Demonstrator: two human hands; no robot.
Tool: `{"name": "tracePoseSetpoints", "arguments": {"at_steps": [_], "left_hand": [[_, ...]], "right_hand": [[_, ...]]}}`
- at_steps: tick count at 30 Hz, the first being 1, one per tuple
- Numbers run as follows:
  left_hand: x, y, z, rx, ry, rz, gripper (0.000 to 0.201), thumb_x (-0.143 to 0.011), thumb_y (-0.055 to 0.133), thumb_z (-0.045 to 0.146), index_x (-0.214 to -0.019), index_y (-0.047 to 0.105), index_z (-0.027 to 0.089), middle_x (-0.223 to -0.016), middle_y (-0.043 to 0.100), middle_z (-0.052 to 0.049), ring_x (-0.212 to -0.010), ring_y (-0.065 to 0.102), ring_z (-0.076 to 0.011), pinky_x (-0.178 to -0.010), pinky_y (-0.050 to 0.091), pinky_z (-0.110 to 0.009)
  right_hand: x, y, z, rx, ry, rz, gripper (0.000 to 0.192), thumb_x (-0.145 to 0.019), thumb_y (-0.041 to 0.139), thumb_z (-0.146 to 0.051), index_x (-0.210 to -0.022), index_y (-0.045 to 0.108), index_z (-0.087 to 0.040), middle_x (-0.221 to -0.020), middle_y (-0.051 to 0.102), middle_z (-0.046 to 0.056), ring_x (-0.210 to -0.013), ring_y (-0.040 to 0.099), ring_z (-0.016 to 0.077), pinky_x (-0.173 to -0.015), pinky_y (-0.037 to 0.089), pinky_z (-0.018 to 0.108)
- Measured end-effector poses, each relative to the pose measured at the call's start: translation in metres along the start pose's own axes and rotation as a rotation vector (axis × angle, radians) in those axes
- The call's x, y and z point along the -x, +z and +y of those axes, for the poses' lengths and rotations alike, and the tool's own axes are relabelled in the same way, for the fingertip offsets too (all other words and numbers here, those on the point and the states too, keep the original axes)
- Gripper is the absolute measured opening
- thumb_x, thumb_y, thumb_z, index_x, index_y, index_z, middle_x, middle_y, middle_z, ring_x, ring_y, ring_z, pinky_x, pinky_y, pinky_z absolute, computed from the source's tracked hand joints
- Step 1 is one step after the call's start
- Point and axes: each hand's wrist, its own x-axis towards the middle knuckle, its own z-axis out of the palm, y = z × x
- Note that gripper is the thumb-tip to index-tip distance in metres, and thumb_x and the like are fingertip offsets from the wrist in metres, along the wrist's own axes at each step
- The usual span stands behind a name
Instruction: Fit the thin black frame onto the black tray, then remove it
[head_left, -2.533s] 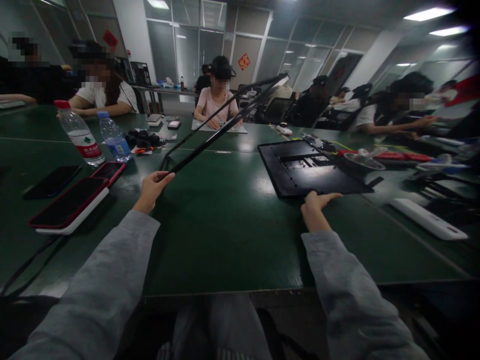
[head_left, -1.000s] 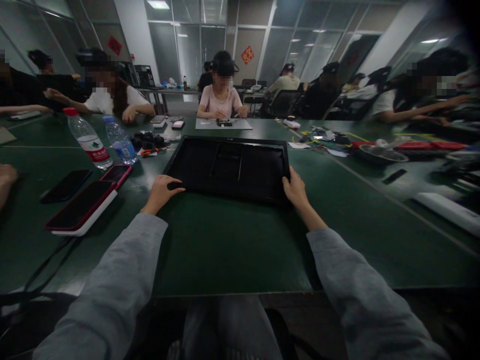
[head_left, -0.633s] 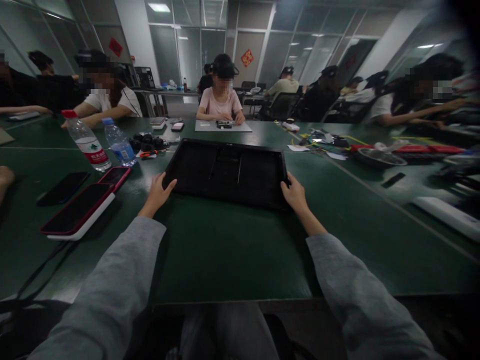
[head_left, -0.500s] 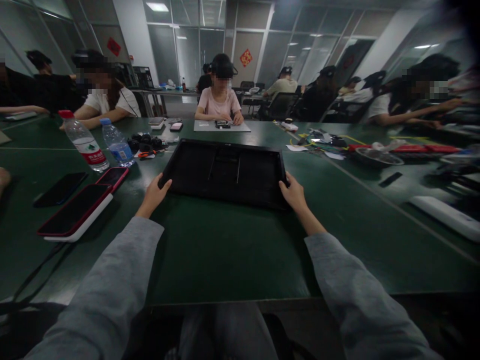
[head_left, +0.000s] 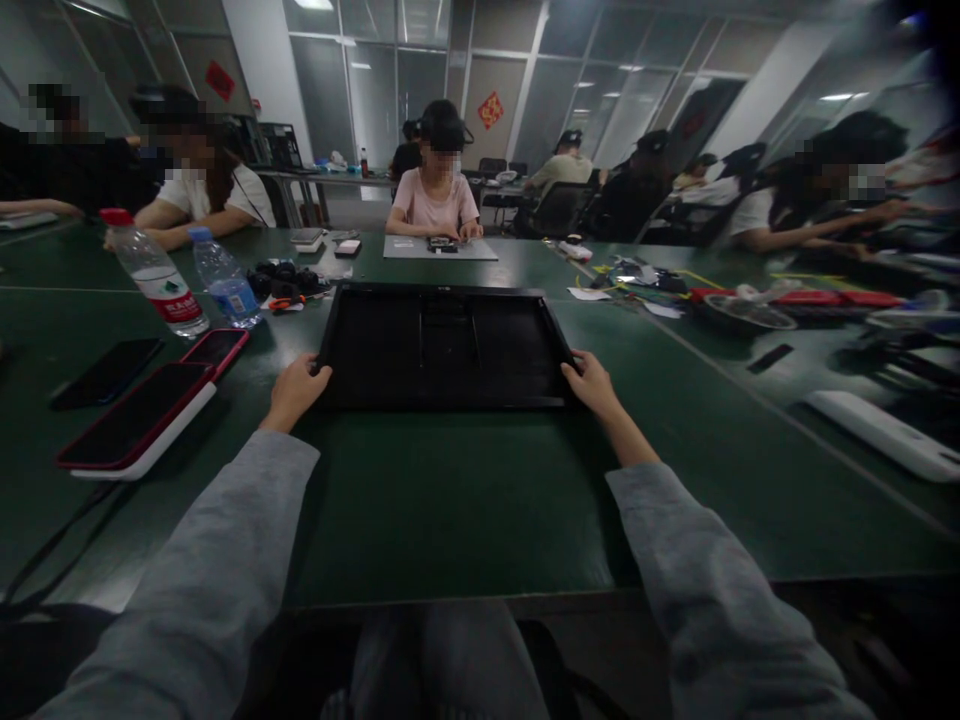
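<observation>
Head view: green surface [head_left: 465, 500] in an office with glass partitions. One black panel [head_left: 442, 345] lies flat at centre. Left hand [head_left: 294, 390] curls closed on its near-left corner; right hand [head_left: 592, 383] grips its near-right corner. Two water bottles [head_left: 154, 275] stand at left, just behind three phones [head_left: 135, 415]. One white bar [head_left: 877, 435] lies right.

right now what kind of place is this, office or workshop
Probably an office room used as a shared assembly workspace: long green tables, glass partition walls, and other people seated at small parts. Both hands, left hand and right hand, grip a black panel.
</observation>
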Motion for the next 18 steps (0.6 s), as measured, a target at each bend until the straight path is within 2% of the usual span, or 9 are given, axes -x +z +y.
{"name": "tracePoseSetpoints", "arguments": {"at_steps": [4,9,14,18], "left_hand": [[0.010,-0.014,0.001,-0.172,-0.031,0.021,0.057,-0.099,0.049,0.060,-0.132,0.075,0.022,-0.126,0.078,-0.017,-0.118,0.070,-0.0411,-0.095,0.054,-0.049],[0.021,-0.022,0.014,-0.308,-0.006,0.054,0.055,-0.101,0.042,0.057,-0.122,0.079,0.021,-0.118,0.078,-0.021,-0.111,0.071,-0.0433,-0.090,0.054,-0.051],[0.018,-0.016,0.013,-0.226,0.000,0.131,0.056,-0.101,0.043,0.058,-0.122,0.080,0.021,-0.115,0.078,-0.021,-0.106,0.070,-0.0438,-0.087,0.053,-0.052],[0.013,-0.009,0.005,-0.158,0.012,0.142,0.056,-0.099,0.047,0.060,-0.120,0.081,0.021,-0.111,0.078,-0.021,-0.105,0.070,-0.0431,-0.088,0.052,-0.052]], "right_hand": [[0.007,-0.003,-0.015,0.048,0.055,-0.027,0.055,-0.091,0.053,-0.041,-0.137,0.063,-0.013,-0.105,0.076,0.018,-0.094,0.072,0.0336,-0.097,0.055,0.054],[0.011,-0.006,-0.026,0.127,0.056,-0.008,0.054,-0.096,0.047,-0.039,-0.141,0.060,-0.013,-0.105,0.076,0.020,-0.101,0.072,0.0393,-0.096,0.054,0.055],[0.012,-0.004,-0.031,0.087,0.035,0.052,0.053,-0.097,0.047,-0.044,-0.138,0.062,-0.014,-0.107,0.077,0.020,-0.103,0.072,0.0387,-0.099,0.054,0.055],[0.011,-0.002,-0.029,0.058,0.025,0.038,0.052,-0.097,0.049,-0.044,-0.136,0.064,-0.014,-0.112,0.076,0.021,-0.107,0.072,0.0384,-0.102,0.053,0.057]]}}
